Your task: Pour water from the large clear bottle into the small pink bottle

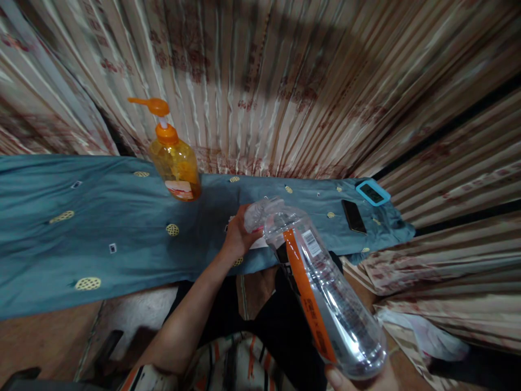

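A clear plastic bottle [325, 293] with an orange label strip lies tilted across the middle of the view, its mouth toward the table and its base near me. My right hand [358, 379] grips the bottle's base at the bottom edge; only a thumb and a bit of palm show. My left hand [237, 234] is closed around the bottle's neck and cap end, just above the blue cloth [81, 217] and over a small white paper [258, 243].
An orange pump bottle of soap [174, 157] stands upright on the blue cloth at the back. A dark phone [353, 215] and a blue-framed device [372, 192] lie at the cloth's right end. Striped curtains [285, 81] hang behind and to the right.
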Demonstrator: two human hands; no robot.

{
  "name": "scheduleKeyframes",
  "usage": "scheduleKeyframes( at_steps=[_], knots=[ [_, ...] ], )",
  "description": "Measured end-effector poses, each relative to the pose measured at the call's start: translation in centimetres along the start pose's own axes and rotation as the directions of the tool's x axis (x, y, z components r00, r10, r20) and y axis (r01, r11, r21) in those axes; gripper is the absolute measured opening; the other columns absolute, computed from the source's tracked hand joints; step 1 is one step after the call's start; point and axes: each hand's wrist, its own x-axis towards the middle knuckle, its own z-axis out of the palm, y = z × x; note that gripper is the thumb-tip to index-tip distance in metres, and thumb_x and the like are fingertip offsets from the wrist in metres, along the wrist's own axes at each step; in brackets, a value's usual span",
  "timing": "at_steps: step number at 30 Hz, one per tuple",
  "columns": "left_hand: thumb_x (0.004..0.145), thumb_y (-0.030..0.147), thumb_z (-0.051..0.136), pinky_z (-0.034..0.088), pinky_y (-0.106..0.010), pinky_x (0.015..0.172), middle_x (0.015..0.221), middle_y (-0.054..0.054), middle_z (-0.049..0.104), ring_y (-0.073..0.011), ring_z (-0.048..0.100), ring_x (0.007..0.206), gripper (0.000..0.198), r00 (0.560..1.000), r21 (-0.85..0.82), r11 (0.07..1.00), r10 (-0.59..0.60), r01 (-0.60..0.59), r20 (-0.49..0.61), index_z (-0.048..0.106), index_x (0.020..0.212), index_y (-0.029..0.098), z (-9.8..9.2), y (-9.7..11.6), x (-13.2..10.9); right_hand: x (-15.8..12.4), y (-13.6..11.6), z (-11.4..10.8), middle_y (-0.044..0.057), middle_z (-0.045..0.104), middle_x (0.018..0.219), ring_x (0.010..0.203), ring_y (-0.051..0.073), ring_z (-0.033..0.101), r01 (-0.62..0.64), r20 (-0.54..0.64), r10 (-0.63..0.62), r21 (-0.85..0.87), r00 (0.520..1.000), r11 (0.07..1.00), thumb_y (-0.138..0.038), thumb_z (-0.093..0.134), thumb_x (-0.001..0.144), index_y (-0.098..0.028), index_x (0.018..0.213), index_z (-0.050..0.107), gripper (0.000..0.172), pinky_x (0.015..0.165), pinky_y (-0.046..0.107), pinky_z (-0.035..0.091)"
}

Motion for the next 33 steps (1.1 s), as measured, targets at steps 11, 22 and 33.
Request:
scheduleKeyframes(
  at_steps=[11, 22, 33],
  knots=[
    [0.064, 0.015, 0.081, 0.055, -0.031, 0.079, 0.102, -0.005, 0.073, -0.0224, 0.07, 0.091, 0.057, 1.0, 0.028, 1.0, 0.009, -0.009, -0.003, 0.061, 0.117, 0.016, 0.0, -0.3, 0.1, 0.0, 0.7, -0.1, 0.01, 0.079, 0.099, 0.085, 0.035, 0.078, 0.046, -0.036, -0.049, -0.076, 0.998, 0.996, -0.042, 0.093, 0.054, -0.018, 0.124, 0.064, 0.079, 0.063, 0.038, 0.063],
    [0.064, 0.018, 0.08, 0.055, -0.032, 0.08, 0.1, -0.005, 0.073, -0.0221, 0.069, 0.09, 0.056, 1.0, -0.018, 1.0, -0.01, 0.01, 0.006, 0.06, 0.117, 0.017, 0.1, -0.1, 0.0, -0.2, 1.1, -0.4, 0.014, 0.077, 0.118, 0.095, 0.036, 0.079, 0.181, 0.05, -0.175, -0.158, 0.983, 0.971, -0.035, 0.09, 0.063, -0.018, 0.137, 0.055, 0.083, 0.061, 0.035, 0.064],
    [0.065, 0.024, 0.08, 0.055, -0.032, 0.078, 0.098, -0.004, 0.073, -0.0218, 0.068, 0.088, 0.054, 1.0, -0.038, 0.999, 0.012, -0.012, 0.005, 0.061, 0.115, 0.016, 0.0, 0.0, 0.1, 0.2, 0.4, -0.6, 0.011, 0.078, 0.117, 0.087, 0.032, 0.079, 0.262, 0.066, -0.253, -0.25, 0.965, 0.932, -0.029, 0.091, 0.061, -0.02, 0.14, 0.054, 0.088, 0.059, 0.032, 0.061]
  ],
)
